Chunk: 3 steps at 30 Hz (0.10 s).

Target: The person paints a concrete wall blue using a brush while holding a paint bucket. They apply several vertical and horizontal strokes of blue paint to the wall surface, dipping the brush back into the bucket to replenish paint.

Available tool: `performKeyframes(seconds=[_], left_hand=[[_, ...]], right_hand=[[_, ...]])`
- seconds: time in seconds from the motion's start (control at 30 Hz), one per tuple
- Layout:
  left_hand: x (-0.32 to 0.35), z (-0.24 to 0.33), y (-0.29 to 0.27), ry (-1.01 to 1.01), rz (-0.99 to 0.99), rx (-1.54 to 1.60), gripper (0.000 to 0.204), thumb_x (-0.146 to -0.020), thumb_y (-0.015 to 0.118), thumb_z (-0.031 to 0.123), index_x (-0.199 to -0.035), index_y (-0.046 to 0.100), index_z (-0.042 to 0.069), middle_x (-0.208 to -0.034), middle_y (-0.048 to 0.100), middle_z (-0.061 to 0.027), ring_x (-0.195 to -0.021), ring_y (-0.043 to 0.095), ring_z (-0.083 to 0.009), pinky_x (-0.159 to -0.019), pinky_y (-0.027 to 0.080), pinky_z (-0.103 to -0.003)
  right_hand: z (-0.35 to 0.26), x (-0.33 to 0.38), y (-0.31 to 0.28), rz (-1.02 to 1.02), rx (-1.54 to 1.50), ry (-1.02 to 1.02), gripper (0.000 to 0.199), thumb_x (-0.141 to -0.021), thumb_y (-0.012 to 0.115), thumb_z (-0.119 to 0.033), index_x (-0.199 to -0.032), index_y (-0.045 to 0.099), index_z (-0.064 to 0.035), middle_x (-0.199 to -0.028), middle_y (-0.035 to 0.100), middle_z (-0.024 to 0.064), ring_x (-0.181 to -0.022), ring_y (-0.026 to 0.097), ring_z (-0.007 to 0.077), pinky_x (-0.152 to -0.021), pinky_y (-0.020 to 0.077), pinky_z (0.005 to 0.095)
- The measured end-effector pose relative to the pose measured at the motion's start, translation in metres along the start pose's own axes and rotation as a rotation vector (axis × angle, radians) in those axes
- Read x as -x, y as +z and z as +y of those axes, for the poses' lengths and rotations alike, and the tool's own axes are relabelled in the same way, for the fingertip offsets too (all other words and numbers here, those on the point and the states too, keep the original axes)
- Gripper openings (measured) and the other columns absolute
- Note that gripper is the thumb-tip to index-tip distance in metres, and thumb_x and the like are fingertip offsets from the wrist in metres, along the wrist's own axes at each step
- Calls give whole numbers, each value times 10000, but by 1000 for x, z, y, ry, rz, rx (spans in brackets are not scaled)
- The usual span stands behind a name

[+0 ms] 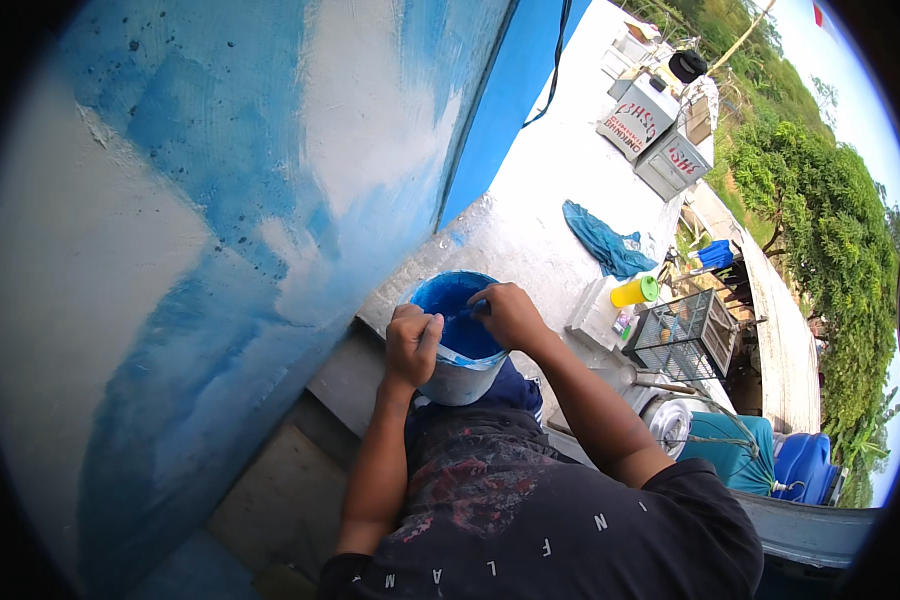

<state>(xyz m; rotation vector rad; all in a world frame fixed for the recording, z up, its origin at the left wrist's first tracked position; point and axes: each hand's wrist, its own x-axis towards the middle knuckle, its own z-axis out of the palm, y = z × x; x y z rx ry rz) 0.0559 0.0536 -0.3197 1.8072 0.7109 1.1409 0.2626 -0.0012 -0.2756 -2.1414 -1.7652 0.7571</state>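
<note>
A pale bucket of blue paint rests against my lap, its rim and inner wall smeared blue. My left hand is closed on the near left part of the rim, thumb up. Over the right side of the opening, my right hand curls its fingers down inside the bucket. Whatever those fingers hold is hidden behind them. To the left rises a wall with uneven blue strokes over white.
A blue cloth lies on the pale ledge to the right. Near it are a yellow cup with a green lid and a wire cage. Grey boxes stand farther off. A black cable hangs by the wall's edge.
</note>
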Motion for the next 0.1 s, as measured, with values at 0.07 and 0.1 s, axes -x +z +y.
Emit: performKeyframes(seconds=[0.07,0.1], left_hand=[[3,-3,-3,-30,-7,5,406,-992,582,163,-615,557,14,-591,534,-115,-650,546,-294,-773,442,-417],[1,-3,-5,-26,-4,-1,406,-992,582,163,-615,557,14,-591,534,-115,-650,546,-294,-773,442,-417]], right_hand=[[-1,-7,2,-3,49,-7,233,-850,767,-91,-1070,823,-42,-1040,773,237,-991,750,386,-929,583,443],[0,-7,8,-9,69,-2,231,-847,770,-94,-1066,826,-46,-1054,774,236,-1010,754,371,-943,581,441]])
